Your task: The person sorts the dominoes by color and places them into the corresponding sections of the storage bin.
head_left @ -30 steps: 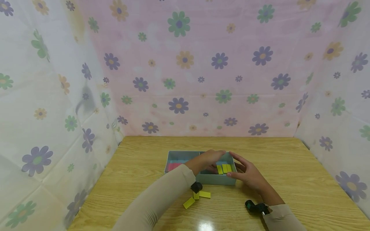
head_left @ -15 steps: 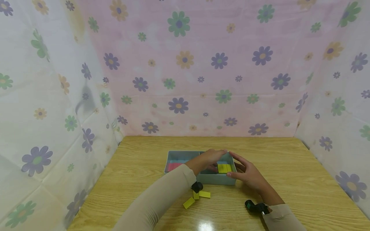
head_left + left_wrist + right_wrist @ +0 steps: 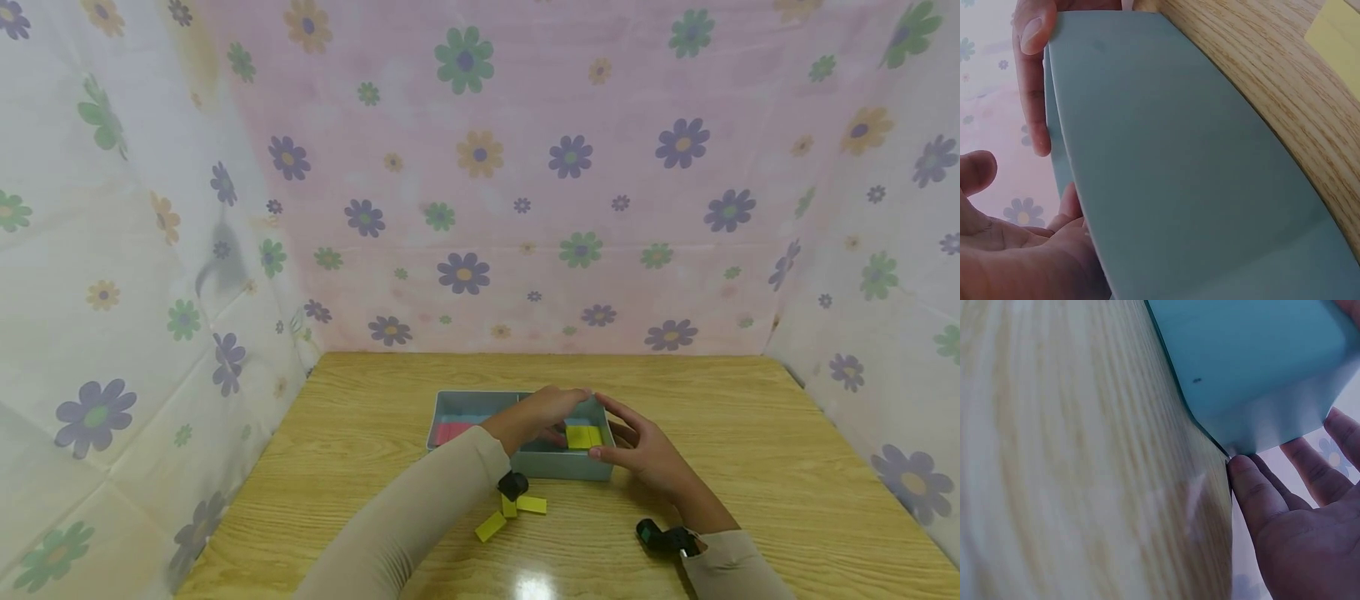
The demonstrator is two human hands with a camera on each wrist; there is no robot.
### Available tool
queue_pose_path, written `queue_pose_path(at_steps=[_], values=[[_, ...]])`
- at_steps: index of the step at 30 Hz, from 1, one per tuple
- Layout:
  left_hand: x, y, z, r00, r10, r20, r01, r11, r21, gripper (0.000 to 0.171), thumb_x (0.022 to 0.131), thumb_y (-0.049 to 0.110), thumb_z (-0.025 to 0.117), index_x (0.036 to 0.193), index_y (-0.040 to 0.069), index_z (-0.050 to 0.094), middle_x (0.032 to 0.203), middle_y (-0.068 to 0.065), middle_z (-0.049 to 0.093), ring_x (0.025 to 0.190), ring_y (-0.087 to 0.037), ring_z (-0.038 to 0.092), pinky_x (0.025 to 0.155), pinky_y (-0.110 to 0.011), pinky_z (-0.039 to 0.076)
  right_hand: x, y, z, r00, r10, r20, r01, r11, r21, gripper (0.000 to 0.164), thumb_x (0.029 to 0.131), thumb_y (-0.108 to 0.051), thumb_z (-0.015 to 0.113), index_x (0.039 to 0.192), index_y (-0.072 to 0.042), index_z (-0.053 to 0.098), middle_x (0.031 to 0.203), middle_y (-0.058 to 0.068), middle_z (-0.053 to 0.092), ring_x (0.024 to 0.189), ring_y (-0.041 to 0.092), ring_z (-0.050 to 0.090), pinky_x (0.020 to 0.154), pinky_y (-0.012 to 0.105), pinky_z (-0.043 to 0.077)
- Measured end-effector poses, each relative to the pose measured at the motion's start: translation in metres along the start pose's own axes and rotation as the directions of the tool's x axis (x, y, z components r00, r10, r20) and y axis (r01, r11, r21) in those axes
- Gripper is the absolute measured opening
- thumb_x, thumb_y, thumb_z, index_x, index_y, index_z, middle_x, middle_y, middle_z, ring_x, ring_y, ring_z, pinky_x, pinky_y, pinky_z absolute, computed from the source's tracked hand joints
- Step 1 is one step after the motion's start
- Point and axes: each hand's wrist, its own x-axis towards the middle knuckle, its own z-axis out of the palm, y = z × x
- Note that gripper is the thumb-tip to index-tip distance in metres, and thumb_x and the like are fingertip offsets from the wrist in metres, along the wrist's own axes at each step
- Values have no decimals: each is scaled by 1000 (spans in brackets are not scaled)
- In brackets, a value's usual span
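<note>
A grey-blue two-compartment box stands on the table. My left hand reaches into its right compartment, beside several yellow tiles lying against one another; some fingers are hidden. In the left wrist view, the left hand has its thumb raised and its fingers behind the box wall. My right hand holds the box's right end, thumb at the front corner and forefinger at the back corner. The right wrist view has the right hand's fingertips against the box's outside.
Pink pieces lie in the left compartment. Three loose yellow tiles rest on the wooden table in front of the box, near the left wrist's black camera. Flowered cloth surrounds the table on three sides.
The yellow tiles inside the box, spaced apart a second ago, now lie close together towards the right. My left hand has shifted very slightly. The right hand and box have stayed put.
</note>
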Motion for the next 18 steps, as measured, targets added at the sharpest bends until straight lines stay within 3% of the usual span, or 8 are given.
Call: queue_pose_path(at_steps=[8, 15, 18], values=[[-2, 1, -3, 1000, 9, -18, -9, 999, 32, 78, 98, 63, 60, 150, 6, 53, 145, -15, 58, 126, -37, 61, 90, -48, 60, 2, -1, 0, 1000, 7, 0, -7, 1000, 4, 86, 95, -23, 78, 164, -36, 28, 173, 4, 16, 153, 51, 26, 114, 69, 37], [-13, 8, -10, 999, 49, -12, -49, 997, 63, 79, 100, 61, 58, 151, 2, 49, 134, -20, 61, 116, -39, 67, 93, -50, 60, 2, -1, 0, 1000, 0, 7, 0, 1000, -9, 86, 96, -22, 77, 165, -32, 26, 174, 5, 15, 152, 52, 25, 114, 69, 35], [-19, 9, -14, 996, 89, -10, -88, 995, 46, 71, 100, 58, 60, 141, 1, 55, 129, -20, 61, 110, -37, 70, 93, -51, 60, 2, 0, -1, 1000, 5, 4, -5, 1000, -12, 86, 96, -22, 77, 165, -31, 27, 174, 6, 15, 152, 53, 25, 114, 69, 36]])
